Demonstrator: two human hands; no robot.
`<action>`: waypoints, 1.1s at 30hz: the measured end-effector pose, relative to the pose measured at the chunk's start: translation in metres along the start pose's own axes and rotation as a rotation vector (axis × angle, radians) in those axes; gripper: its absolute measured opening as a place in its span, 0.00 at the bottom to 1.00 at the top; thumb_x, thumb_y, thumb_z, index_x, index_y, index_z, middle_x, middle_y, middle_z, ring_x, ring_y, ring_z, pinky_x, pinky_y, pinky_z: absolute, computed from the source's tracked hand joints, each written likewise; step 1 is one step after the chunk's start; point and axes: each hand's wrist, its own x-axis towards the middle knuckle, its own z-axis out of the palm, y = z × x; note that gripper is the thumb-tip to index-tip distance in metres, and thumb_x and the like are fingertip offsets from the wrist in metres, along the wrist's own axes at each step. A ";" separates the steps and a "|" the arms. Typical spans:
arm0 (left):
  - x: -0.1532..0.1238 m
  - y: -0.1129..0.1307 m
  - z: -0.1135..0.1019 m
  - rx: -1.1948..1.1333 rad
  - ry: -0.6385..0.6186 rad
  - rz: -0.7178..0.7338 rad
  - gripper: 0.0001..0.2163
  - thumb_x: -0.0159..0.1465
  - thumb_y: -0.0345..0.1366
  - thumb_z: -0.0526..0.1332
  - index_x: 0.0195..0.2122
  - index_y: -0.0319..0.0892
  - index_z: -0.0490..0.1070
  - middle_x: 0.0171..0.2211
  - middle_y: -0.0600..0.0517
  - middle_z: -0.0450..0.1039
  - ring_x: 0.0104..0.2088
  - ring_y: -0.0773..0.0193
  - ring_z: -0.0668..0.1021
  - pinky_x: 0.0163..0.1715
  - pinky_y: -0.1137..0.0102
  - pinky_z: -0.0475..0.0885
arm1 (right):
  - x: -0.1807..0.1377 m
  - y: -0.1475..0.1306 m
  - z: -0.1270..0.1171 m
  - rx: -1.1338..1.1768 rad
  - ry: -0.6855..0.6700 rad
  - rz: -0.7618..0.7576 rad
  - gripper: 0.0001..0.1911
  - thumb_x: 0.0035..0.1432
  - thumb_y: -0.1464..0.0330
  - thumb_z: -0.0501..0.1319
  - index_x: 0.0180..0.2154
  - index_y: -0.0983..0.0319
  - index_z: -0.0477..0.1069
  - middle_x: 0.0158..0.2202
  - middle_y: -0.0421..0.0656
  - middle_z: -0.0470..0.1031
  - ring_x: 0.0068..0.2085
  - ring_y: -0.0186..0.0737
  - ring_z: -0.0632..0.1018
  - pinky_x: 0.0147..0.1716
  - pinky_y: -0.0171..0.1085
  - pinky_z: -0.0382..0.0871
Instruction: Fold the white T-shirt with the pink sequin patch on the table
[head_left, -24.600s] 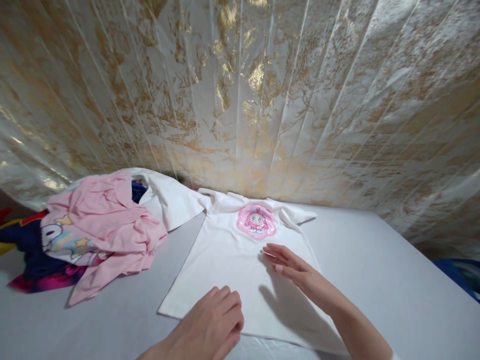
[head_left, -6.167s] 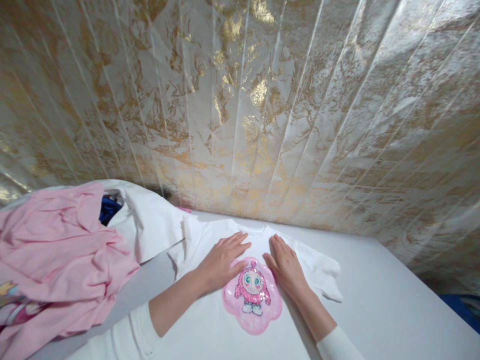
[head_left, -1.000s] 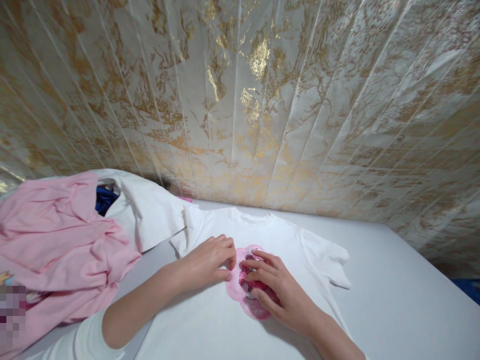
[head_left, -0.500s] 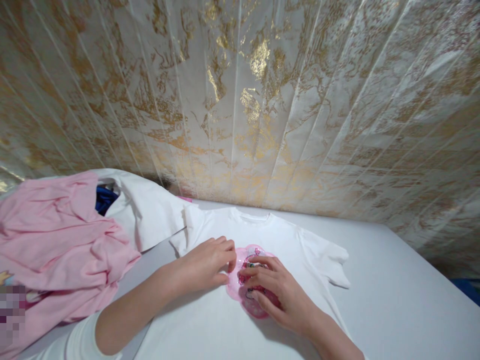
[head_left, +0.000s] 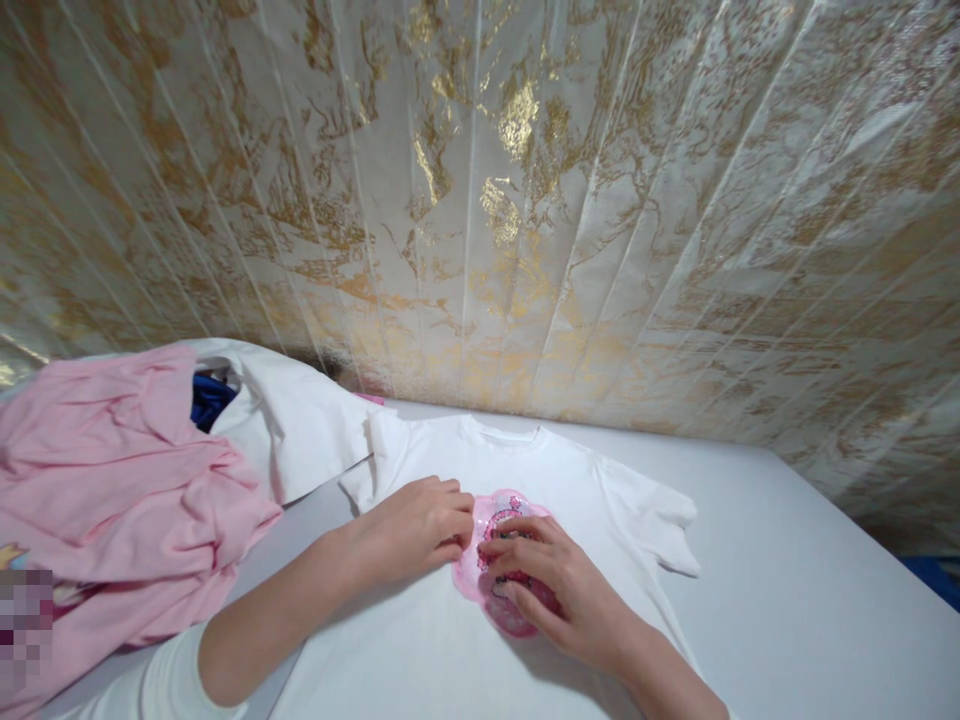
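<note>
A white T-shirt point(head_left: 577, 480) lies flat, front up, collar toward the wall. On its chest is a pink sequin patch point(head_left: 466, 572) with a cartoon figure, mostly covered. My left hand point(head_left: 416, 525) rests on the shirt at the patch's left edge, knuckles up and fingers curled under. My right hand point(head_left: 555, 585) lies on the patch, its fingers stretched leftward across the sequins, fingertips almost touching my left hand. Neither hand lifts any cloth.
A heap of clothes lies at the left: a crumpled pink garment point(head_left: 112, 470), a white one point(head_left: 300, 420) and a bit of blue cloth point(head_left: 206, 395). The white table point(head_left: 787, 580) runs right. A gold-and-white foil curtain point(head_left: 525, 200) hangs behind.
My right fingers have slid a little left and down over the sequin patch. My left hand's fingers have curled in slightly. The shirt has stayed in place.
</note>
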 end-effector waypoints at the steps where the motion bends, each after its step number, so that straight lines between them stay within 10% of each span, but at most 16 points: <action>1: 0.000 0.000 0.001 0.005 -0.003 0.000 0.07 0.62 0.25 0.64 0.29 0.43 0.70 0.32 0.55 0.72 0.36 0.61 0.72 0.38 0.68 0.63 | 0.000 0.000 0.000 -0.001 0.002 -0.002 0.14 0.59 0.74 0.56 0.44 0.55 0.73 0.49 0.39 0.77 0.55 0.41 0.69 0.56 0.43 0.64; 13: 0.001 -0.012 0.021 -0.163 0.131 -0.106 0.07 0.64 0.24 0.58 0.35 0.43 0.66 0.34 0.55 0.71 0.38 0.61 0.70 0.39 0.68 0.63 | 0.005 -0.020 0.003 -0.059 -0.208 -0.075 0.11 0.58 0.71 0.58 0.44 0.57 0.70 0.56 0.40 0.72 0.59 0.45 0.65 0.59 0.44 0.58; 21: -0.003 -0.009 0.009 -0.355 0.098 -0.163 0.13 0.58 0.19 0.50 0.36 0.44 0.64 0.37 0.53 0.70 0.40 0.61 0.70 0.43 0.68 0.64 | 0.001 -0.012 0.004 0.016 -0.154 0.034 0.22 0.61 0.64 0.59 0.56 0.59 0.61 0.59 0.43 0.67 0.62 0.45 0.59 0.60 0.44 0.55; 33: -0.006 0.000 0.006 -0.285 0.041 -0.158 0.14 0.52 0.22 0.57 0.38 0.44 0.63 0.39 0.54 0.67 0.41 0.60 0.69 0.44 0.66 0.64 | -0.003 0.002 0.003 0.029 0.043 0.060 0.10 0.65 0.68 0.53 0.47 0.56 0.68 0.52 0.44 0.73 0.59 0.44 0.65 0.57 0.45 0.60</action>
